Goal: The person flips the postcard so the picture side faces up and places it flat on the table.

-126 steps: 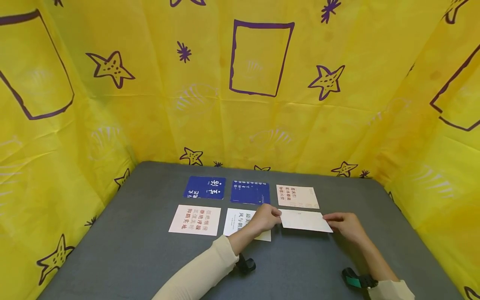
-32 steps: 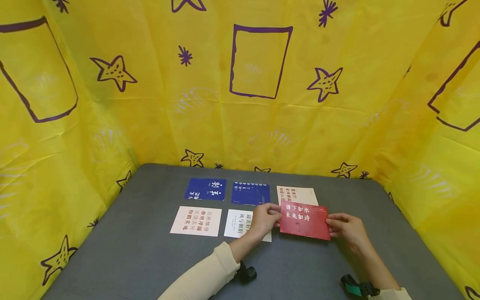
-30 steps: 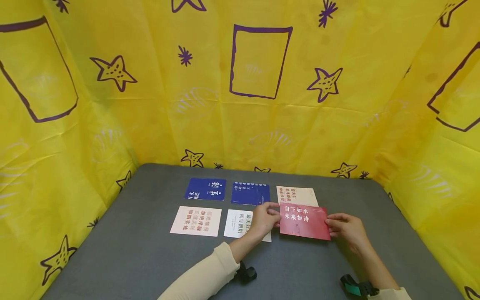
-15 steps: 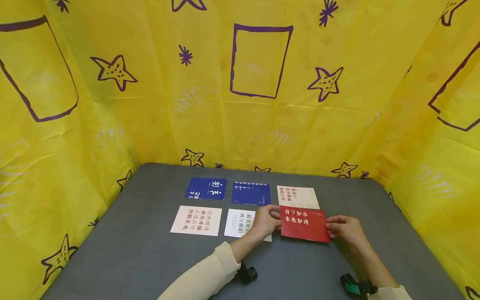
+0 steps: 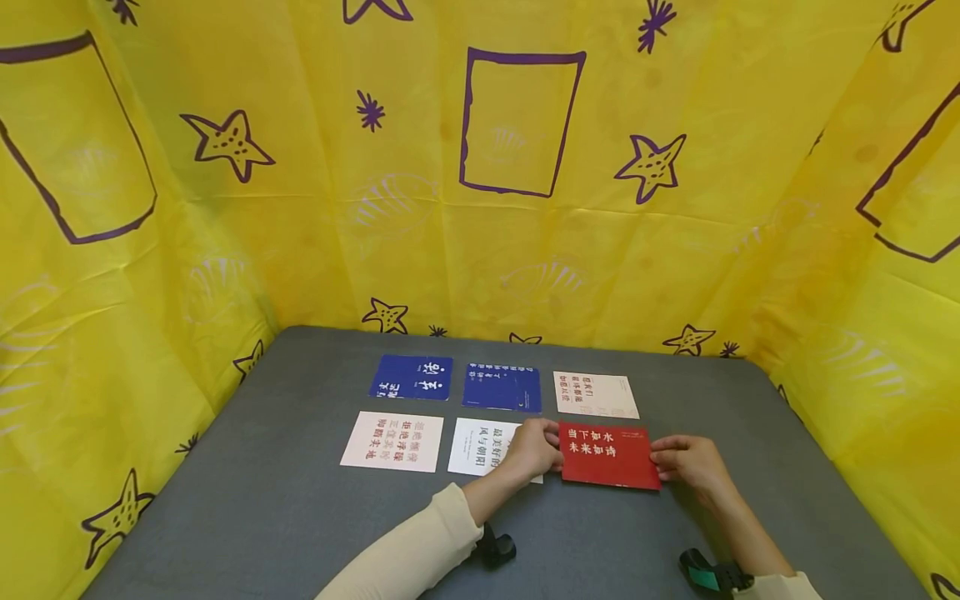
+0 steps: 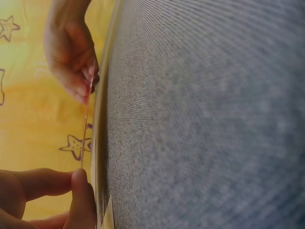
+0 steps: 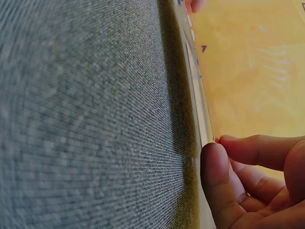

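Observation:
A red card (image 5: 609,471) with white characters is stretched level between my two hands, close over the grey table. My left hand (image 5: 531,450) pinches its left edge between thumb and fingers. The card's right edge is pinched by my right hand (image 5: 693,465). Both wrist views see the card (image 6: 86,129) nearly edge-on, with the left thumb and index finger meeting at one end and the right thumb (image 7: 214,164) and index finger at the other. Just left of it lies a white card (image 5: 474,447), partly covered by the left hand. A cream card (image 5: 596,395) lies directly behind.
Two blue cards, one at the back left (image 5: 412,377) and one in the back middle (image 5: 501,388), lie flat. A pink card (image 5: 392,442) lies at the front left. Yellow patterned cloth (image 5: 420,233) surrounds the grey table (image 5: 247,500) at the back and sides.
The card's white side faced up at first; its red side shows now. Over the last second both hands have lowered it slightly toward the table and me, uncovering the cream card behind.

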Available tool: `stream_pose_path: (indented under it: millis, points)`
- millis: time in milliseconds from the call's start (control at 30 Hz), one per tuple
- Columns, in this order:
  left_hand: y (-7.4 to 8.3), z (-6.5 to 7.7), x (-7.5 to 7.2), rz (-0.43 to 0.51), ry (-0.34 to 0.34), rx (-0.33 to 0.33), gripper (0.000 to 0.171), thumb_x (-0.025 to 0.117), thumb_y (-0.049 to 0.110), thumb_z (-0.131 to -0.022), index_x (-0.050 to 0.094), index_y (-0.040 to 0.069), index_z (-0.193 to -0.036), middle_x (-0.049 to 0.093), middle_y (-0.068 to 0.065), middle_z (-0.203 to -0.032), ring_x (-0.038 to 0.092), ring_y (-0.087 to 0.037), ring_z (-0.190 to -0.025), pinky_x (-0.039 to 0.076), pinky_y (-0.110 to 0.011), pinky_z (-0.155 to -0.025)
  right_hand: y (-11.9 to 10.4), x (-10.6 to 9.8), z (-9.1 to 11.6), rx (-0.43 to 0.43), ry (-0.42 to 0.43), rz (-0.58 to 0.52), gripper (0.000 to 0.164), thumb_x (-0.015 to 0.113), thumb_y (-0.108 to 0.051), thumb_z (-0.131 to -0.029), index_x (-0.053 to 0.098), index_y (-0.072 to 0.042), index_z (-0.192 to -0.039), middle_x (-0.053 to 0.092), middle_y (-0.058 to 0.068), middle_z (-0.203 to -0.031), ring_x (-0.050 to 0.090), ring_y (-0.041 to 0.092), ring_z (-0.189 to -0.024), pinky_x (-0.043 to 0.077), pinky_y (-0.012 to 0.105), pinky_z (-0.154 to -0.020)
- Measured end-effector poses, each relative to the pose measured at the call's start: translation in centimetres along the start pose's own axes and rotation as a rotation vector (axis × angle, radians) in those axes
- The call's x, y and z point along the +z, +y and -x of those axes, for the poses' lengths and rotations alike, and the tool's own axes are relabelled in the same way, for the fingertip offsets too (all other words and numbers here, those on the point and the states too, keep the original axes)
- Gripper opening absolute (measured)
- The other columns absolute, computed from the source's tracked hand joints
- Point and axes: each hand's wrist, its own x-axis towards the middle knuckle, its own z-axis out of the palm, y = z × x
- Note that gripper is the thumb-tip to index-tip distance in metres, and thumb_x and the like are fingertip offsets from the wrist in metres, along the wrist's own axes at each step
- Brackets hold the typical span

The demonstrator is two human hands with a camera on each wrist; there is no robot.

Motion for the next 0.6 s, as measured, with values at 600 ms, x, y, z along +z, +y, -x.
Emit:
stream_pose_path:
  millis: [600]
  points:
    - [0.27,0.33,-0.66,-0.132,-0.048,0.003,0.047,0.070,-0.010,-0.067,0.066,-0.006,-0.114,0.068,-0.008,-0.089,0.059,-0.010,-0.071,0.053,-0.021,-0.060,0.09,0.37,-0.06,0.010,0.034,0.059,0.029,0.063,0.003,-0.085,0.059,0.021,-0.106,0.067,0.005,-0.076,0.062,0.015,-0.060,0.056,0.027,-0.057]
